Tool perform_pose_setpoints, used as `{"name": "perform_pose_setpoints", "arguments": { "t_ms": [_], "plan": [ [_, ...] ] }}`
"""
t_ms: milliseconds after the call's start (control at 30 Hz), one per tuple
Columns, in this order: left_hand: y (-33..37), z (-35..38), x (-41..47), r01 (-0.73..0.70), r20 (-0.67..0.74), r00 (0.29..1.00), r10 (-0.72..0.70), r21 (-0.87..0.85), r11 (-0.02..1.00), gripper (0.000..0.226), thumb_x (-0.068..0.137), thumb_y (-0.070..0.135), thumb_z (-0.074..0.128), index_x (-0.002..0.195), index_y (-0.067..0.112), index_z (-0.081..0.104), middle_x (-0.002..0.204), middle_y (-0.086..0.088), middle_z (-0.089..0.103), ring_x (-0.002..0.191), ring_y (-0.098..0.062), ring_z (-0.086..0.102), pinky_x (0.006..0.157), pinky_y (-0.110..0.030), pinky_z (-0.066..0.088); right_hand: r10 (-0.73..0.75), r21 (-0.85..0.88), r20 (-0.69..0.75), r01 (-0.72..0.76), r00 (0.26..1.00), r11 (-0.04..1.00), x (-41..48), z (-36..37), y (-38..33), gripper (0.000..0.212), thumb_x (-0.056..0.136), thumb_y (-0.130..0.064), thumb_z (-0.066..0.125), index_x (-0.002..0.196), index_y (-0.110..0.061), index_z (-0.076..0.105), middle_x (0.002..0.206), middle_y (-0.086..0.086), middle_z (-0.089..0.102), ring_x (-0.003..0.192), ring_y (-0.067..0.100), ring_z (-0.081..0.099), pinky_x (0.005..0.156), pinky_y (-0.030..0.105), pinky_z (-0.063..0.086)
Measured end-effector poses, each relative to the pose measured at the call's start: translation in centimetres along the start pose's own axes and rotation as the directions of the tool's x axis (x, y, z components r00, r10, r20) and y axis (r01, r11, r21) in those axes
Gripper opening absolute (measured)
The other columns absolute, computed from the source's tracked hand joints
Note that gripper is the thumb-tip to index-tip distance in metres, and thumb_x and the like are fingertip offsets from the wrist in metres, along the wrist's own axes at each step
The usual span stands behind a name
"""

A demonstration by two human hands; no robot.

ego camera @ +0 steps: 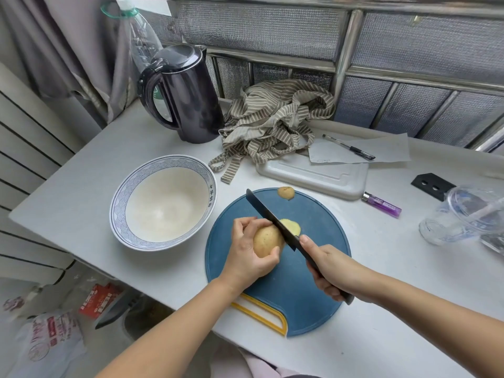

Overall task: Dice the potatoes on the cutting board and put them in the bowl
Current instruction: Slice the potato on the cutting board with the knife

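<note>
Black knife [268, 214] in oval potato [266, 240], round blue board [313, 268]

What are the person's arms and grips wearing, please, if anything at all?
Nothing shows: the left grip and right grip are bare hands without gloves, rings or a watch. The left forearm and right forearm are bare too, with no sleeve reaching into view. The fingernails look short and unpainted.

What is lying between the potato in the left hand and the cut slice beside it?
The black knife stands between potato and slice, seen in the head view.
</note>
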State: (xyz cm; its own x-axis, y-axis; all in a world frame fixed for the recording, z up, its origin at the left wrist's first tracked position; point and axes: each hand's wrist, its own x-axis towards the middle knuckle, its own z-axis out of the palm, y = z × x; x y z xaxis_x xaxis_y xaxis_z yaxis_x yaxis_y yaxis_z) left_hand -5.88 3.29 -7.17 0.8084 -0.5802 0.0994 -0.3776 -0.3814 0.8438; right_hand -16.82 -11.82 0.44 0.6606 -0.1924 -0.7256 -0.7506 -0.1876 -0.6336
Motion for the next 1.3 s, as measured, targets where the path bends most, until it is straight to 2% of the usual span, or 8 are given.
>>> {"name": "perform_pose_setpoints", "arguments": {
  "t_ms": [100,167,267,400,533,767,967,1300],
  "plan": [
    [-0.2,0.1,-0.3,-0.082,0.034,0.996,0.081,0.053,0.995,0.049,0.065,0.04,0.066,0.112,0.04,0.051,0.116,0.007,0.033,0.123,-0.008,0.038,0.102,-0.012,0.032,-0.007,0.006,-0.004,0.007,1.0,1.0,0.8,0.4,-0.5,0.061,0.097,-0.064,0.021,0.064,-0.015,0.034,0.041,0.0,0.036,0.034,0.017,0.03,0.039,0.019,0.027],
    [-0.3,0.0,-0.4,-0.087,0.039,0.996,0.085,0.054,0.995,0.049,0.065,0.041,0.066,0.111,0.041,0.051,0.117,0.008,0.033,0.123,-0.008,0.037,0.103,-0.016,0.033,-0.011,-0.007,-0.005,0.011,1.0,1.0,1.5,0.7,-0.7,0.062,0.097,-0.066,0.021,0.064,-0.015,0.035,0.04,0.0,0.038,0.033,0.018,0.031,0.041,0.022,0.027],
    [-0.5,0.0,-0.2,-0.064,0.017,0.998,0.063,0.025,0.998,0.048,0.065,0.041,0.065,0.111,0.042,0.051,0.121,0.013,0.031,0.123,-0.005,0.037,0.103,-0.012,0.03,-0.009,-0.026,-0.008,0.009,1.0,1.0,1.9,1.1,-0.6,0.063,0.096,-0.067,0.02,0.063,-0.016,0.035,0.041,0.002,0.039,0.032,0.018,0.032,0.041,0.021,0.027],
    [-0.4,-0.2,-0.2,-0.076,0.028,0.997,0.076,0.003,0.997,0.047,0.065,0.039,0.066,0.11,0.041,0.052,0.118,0.008,0.034,0.123,-0.002,0.037,0.1,-0.007,0.028,-0.019,-0.015,-0.019,0.019,1.0,1.0,2.0,1.5,0.1,0.063,0.094,-0.069,0.02,0.063,-0.016,0.035,0.042,0.002,0.039,0.035,0.018,0.033,0.043,0.021,0.028],
    [-0.4,-0.4,-0.2,-0.057,0.005,0.998,0.057,-0.033,0.998,0.047,0.064,0.039,0.064,0.11,0.041,0.052,0.118,0.008,0.035,0.118,0.002,0.039,0.098,-0.005,0.029,-0.011,-0.013,-0.022,0.011,1.0,1.0,1.1,1.4,1.4,0.061,0.095,-0.067,0.022,0.064,-0.016,0.035,0.043,0.001,0.037,0.035,0.018,0.031,0.039,0.018,0.027],
    [-0.7,0.0,-0.3,-0.058,-0.024,0.998,0.058,-0.026,0.998,0.049,0.066,0.038,0.065,0.113,0.037,0.052,0.118,0.001,0.036,0.121,0.002,0.037,0.101,-0.007,0.029,-0.009,-0.006,-0.013,0.009,1.0,1.0,1.4,1.2,1.5,0.06,0.096,-0.066,0.022,0.065,-0.015,0.033,0.041,-0.002,0.035,0.036,0.017,0.028,0.039,0.017,0.027],
    [-0.8,0.0,-0.4,-0.067,-0.036,0.997,0.067,-0.012,0.998,0.049,0.066,0.038,0.065,0.113,0.037,0.052,0.119,0.001,0.036,0.121,0.003,0.037,0.101,-0.007,0.029,-0.037,0.017,-0.015,0.037,0.999,0.999,2.4,1.5,1.8,0.063,0.095,-0.067,0.023,0.063,-0.015,0.035,0.042,-0.001,0.039,0.036,0.018,0.032,0.04,0.02,0.031],
    [-0.8,0.1,-0.3,-0.071,-0.03,0.997,0.071,-0.001,0.998,0.049,0.066,0.039,0.065,0.114,0.038,0.052,0.119,0.0,0.035,0.121,-0.003,0.039,0.101,-0.01,0.031,-0.035,0.06,0.011,0.034,0.999,0.998,3.7,1.5,0.9,0.062,0.096,-0.067,0.022,0.063,-0.016,0.033,0.042,0.0,0.036,0.038,0.017,0.029,0.041,0.019,0.027]
  ]
}}
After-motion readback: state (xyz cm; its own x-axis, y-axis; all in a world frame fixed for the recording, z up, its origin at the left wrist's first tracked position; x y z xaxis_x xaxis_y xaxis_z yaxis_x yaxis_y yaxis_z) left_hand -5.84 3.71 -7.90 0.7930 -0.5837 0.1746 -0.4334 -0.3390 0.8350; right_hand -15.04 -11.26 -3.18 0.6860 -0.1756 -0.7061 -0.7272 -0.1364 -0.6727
